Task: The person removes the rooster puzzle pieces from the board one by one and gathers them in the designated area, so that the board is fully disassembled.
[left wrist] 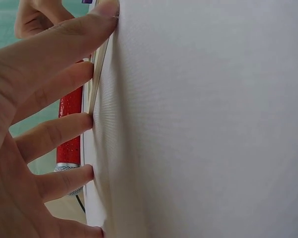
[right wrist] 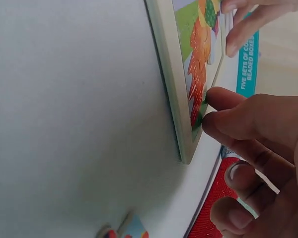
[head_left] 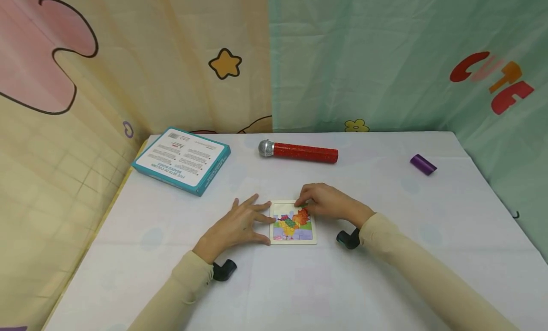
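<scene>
A small wooden jigsaw puzzle [head_left: 293,241] lies on the table, its tray partly filled with pieces showing a bright red, yellow and green bird. My left hand [head_left: 234,227] is spread flat at the tray's left side, thumb and nearest fingertips against the edge. With thumb and index finger, my right hand [head_left: 327,201] pinches a puzzle piece with green on it [right wrist: 202,110] at the tray's far right corner. The fingertips hide most of this piece. The right hand's other fingers [right wrist: 248,181] curl loosely above the table.
Behind the puzzle lies a red glittery microphone [head_left: 305,152]. A teal-edged box [head_left: 180,160] sits at the back left, and a purple cylinder [head_left: 423,164] at the back right. Loose light-blue pieces with red marks [right wrist: 133,227] show low in the right wrist view.
</scene>
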A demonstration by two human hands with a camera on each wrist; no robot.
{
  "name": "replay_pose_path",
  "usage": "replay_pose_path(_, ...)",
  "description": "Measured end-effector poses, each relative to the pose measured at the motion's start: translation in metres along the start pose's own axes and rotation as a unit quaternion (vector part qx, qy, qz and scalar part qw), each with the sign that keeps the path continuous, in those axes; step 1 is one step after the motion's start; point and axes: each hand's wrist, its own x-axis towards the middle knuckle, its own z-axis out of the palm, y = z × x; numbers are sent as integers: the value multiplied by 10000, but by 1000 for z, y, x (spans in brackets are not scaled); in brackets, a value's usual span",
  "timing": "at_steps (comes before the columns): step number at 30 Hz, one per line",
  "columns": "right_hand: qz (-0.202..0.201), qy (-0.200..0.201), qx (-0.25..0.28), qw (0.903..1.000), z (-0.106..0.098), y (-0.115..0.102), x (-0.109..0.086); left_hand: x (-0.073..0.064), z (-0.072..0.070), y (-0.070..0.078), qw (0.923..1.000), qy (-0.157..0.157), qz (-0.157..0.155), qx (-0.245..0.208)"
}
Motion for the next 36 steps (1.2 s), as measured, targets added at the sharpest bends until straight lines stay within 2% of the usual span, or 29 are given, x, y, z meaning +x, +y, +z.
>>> replay_pose_path(4,-170,-2,-889,9959,-2,-5,4,0,-1,0,10000,23,0,-20)
replay_pose_path(10,-532,-101,-2051,9772,-4,-12,12,0,-2,1,10000,-22,-58,-8)
replay_pose_path(14,-607,-446,-2587,9630,-2,-15,17,0,-2,1,9999,-67,-86,28)
replay_pose_path(17,-557,-635,-2738,9581,1,-17,21,1,-2,1,9999,-70,-68,55)
replay_pose_path(21,-533,-656,-2660,9603,3,-17,23,1,-2,0,10000,-68,-32,63)
replay_pose_path(24,-540,-552,-2399,9677,2,-14,21,1,-2,0,10000,-47,-12,47)
replay_pose_path(31,-343,-170,-1344,9902,-1,-8,9,0,-3,1,10000,5,7,6)
replay_pose_path(36,-58,61,-570,9983,0,0,3,-1,-2,1,10000,37,-35,-46)
